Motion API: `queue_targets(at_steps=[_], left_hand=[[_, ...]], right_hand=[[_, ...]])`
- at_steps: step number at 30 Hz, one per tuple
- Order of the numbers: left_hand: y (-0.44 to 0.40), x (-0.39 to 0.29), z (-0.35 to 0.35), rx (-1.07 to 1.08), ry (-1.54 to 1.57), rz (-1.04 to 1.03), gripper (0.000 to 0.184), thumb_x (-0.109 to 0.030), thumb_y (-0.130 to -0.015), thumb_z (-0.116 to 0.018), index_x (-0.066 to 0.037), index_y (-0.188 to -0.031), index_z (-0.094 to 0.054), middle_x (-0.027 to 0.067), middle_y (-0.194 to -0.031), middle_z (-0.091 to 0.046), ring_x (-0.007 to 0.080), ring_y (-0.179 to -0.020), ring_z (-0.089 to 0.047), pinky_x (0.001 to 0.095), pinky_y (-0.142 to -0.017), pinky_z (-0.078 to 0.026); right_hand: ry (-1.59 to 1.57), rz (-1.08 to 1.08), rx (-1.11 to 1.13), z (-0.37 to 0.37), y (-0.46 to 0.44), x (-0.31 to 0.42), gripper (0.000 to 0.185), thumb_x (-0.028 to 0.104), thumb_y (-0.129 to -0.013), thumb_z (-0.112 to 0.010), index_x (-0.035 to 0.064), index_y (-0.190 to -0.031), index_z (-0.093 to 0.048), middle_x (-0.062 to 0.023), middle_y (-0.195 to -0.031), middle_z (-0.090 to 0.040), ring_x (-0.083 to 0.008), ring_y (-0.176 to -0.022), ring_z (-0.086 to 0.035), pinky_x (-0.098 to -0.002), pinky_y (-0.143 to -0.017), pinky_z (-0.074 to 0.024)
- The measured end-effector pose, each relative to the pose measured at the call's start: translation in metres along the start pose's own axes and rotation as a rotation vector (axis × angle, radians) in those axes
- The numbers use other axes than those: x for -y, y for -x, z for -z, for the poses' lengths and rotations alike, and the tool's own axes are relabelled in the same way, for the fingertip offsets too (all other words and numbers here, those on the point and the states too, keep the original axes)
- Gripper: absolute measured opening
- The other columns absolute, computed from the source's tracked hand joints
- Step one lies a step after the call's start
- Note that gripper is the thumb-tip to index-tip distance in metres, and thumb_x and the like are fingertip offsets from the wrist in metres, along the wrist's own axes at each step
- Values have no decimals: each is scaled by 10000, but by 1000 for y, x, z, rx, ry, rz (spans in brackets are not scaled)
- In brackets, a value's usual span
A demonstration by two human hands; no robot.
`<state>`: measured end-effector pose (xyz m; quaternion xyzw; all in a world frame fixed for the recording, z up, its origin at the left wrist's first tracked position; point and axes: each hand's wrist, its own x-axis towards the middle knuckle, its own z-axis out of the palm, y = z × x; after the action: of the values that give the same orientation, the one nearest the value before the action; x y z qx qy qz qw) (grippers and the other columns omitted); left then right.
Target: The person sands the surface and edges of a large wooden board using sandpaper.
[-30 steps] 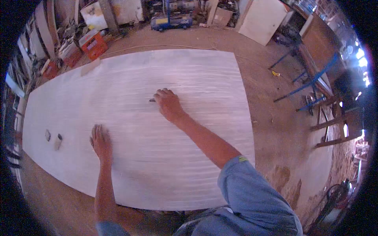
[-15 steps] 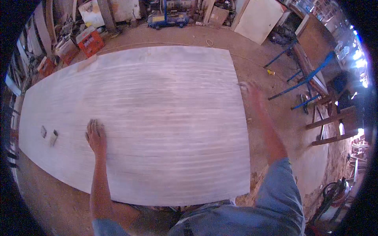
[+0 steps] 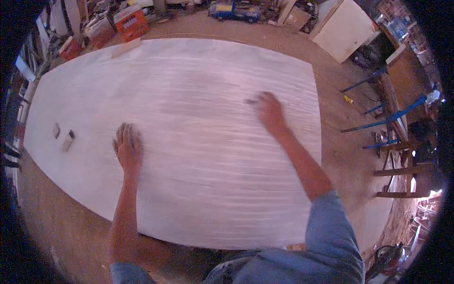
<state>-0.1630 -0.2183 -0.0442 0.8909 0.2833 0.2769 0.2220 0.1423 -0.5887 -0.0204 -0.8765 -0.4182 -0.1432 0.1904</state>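
The right hand is returning over the white panel, resuming strokes, fingers gripping a dark piece. The left hand is resting spread.

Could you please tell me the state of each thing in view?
Board: flat, streaked white
Left hand: open, palm down on the board
Right hand: closed around a dark piece
Dark piece: gripped, mostly hidden
Grey piece: lying on the board
Tan piece: lying beside it
Orange crate: upright

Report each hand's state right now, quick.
Left hand: open, palm down on the white board.
Right hand: closed, holding a small dark item too blurred to identify.
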Motion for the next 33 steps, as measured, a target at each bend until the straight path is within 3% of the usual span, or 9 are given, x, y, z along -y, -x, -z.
queue_targets(at_steps=[2, 7, 10, 15, 24, 27, 28, 31, 33], left_hand=[[-1, -16, 7, 45, -454, -9, 431, -311, -921, -484, -106, -1300, -459, 71, -1405, -398, 229, -1334, -301, 454, -1106, -156], [0, 2, 2, 47, -247, -84, 420, -286, -930, -468, -100, -1305, -454, 83, -1408, -393, 232, -1332, -306, 453, -1103, -160], [2, 0, 0, 65, -505, -104, 419, -278, -937, -454, -95, -1314, -447, 89, -1412, -389, 236, -1331, -307, 453, -1103, -161], [2, 0, -1, 67, -586, -106, 424, -291, -945, -438, -85, -1316, -450, 98, -1409, -393, 249, -1328, -313, 457, -1101, -165], [0, 1, -4, 34, -628, -167, 416, -307, -945, -438, -91, -1299, -469, 105, -1388, -416, 250, -1320, -328, 457, -1097, -180], [-3, 11, -4, 27, -569, -128, 407, -303, -944, -439, -88, -1287, -478, 100, -1384, -423, 253, -1316, -334, 458, -1092, -191], [-2, 15, -5, 14, -552, -169, 404, -302, -944, -439, -88, -1285, -480, 99, -1387, -420, 254, -1315, -333, 459, -1090, -193], [2, 19, -8, 13, -290, -170, 405, -305, -946, -434, -88, -1285, -480, 95, -1395, -410, 257, -1316, -331, 465, -1087, -193], [3, 16, -6, 25, -44, -131, 407, -310, -948, -429, -89, -1287, -477, 94, -1401, -402, 257, -1317, -329, 469, -1086, -192]], right_hand=[[-78, 87, -110, -49, -46, 63, 276, 65, -785, -530, 42, -1048, -608, -171, -1181, -557, -341, -1147, -488, -435, -992, -386], [-100, 227, 21, -29, -63, 80, 290, 34, -776, -511, 14, -1054, -592, -166, -1174, -548, -322, -1160, -475, -415, -1022, -373], [-15, -156, 127, 23, 5, -23, 320, 13, -760, -498, 21, -1064, -597, -174, -1144, -573, -341, -1113, -513, -431, -993, -397], [520, -191, -156, 70, 141, -234, 353, 61, -732, -577, 21, -1081, -605, -176, -1204, -551, -349, -1138, -497, -438, -967, -402], [1, -40, -26, -4, -25, 42, 240, 90, -816, -511, 39, -1032, -601, -164, -1045, -598, -329, -1050, -538, -457, -924, -427], [-1, 76, -210, 5, 0, 2, 221, 86, -835, -488, 21, -1016, -598, -171, -1024, -593, -331, -1020, -547, -456, -906, -435], [31, -133, 78, 29, 19, -32, 273, 36, -783, -522, 16, -1045, -597, -163, -1118, -581, -328, -1121, -506, -431, -981, -397], [-27, -379, -66, 72, 109, -160, 241, 40, -794, -533, 59, -1015, -626, -132, -1099, -594, -333, -1072, -532, -421, -968, -401], [-192, -464, -38, 137, 110, -139, 271, 40, -778, -549, 91, -1029, -633, -121, -1110, -592, -326, -1056, -543, -431, -963, -400]])
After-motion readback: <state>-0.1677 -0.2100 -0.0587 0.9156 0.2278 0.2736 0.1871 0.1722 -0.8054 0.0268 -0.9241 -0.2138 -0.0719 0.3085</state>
